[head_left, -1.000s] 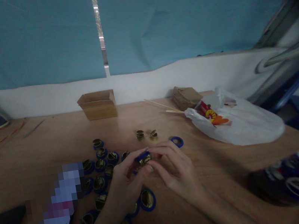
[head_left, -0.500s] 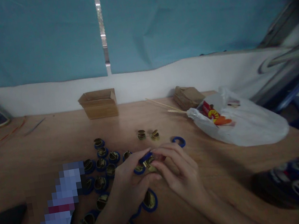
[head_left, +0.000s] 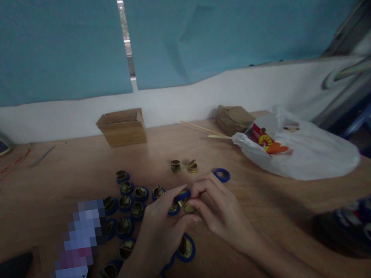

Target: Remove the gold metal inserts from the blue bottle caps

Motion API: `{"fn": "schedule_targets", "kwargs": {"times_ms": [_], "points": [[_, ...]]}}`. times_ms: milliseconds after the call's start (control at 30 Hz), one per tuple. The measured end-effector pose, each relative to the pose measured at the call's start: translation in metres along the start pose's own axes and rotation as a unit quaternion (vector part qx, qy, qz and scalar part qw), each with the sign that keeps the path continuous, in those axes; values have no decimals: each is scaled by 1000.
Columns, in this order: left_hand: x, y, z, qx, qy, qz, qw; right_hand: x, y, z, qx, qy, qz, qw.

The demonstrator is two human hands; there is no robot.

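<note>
Holding a blue-rimmed gold piece (head_left: pixel 183 195) with fingers (head_left: pixel 206 186).

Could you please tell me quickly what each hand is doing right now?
Left hand: at the blue-rimmed metal piece; whether closed on it cannot be told.
Right hand: closed, pinching the same piece.

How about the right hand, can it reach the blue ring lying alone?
Probably yes: nothing seems to block the blue ring just beyond the right hand, though it's holding a gold piece.
</note>
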State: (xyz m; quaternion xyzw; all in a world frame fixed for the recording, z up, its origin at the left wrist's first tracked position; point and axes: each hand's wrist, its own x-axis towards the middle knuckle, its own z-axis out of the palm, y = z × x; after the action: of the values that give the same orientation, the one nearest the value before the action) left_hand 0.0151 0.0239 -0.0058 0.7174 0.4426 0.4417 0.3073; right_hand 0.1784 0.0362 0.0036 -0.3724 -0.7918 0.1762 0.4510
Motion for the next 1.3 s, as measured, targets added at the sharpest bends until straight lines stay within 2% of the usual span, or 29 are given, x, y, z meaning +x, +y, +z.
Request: {"fn": "schedule_targets", "kwargs": {"times_ms": [233,400,633,833,967,1100,1233,1300], "points": [[2,8,-5,-2,-17,25,1000,0,-2,0,24,7,-1,1000],[0,5,-2,17,-20,23,999,-1,0,1,17,-19,14,1000],[-2,7,4,46,10,16,999,-3,2,0,18,-54,12,998],[-1,10,0,55,14,47,997,-3,0,-5,29,-106,30,993],[-2,8,-2,23,-1,13,1000,-3,0,-6,30,-119,38,992],[-2,4,-4,-10,-20,1,1000,-4,0,-5,40,-91,47,994],[-2,-1,-3,-26,13,4,1000,0,-1,-6,107,-6,82,991],[-2,-3,0,-30,26,10,999,4,-1,-8,143,9,119,982]]}}
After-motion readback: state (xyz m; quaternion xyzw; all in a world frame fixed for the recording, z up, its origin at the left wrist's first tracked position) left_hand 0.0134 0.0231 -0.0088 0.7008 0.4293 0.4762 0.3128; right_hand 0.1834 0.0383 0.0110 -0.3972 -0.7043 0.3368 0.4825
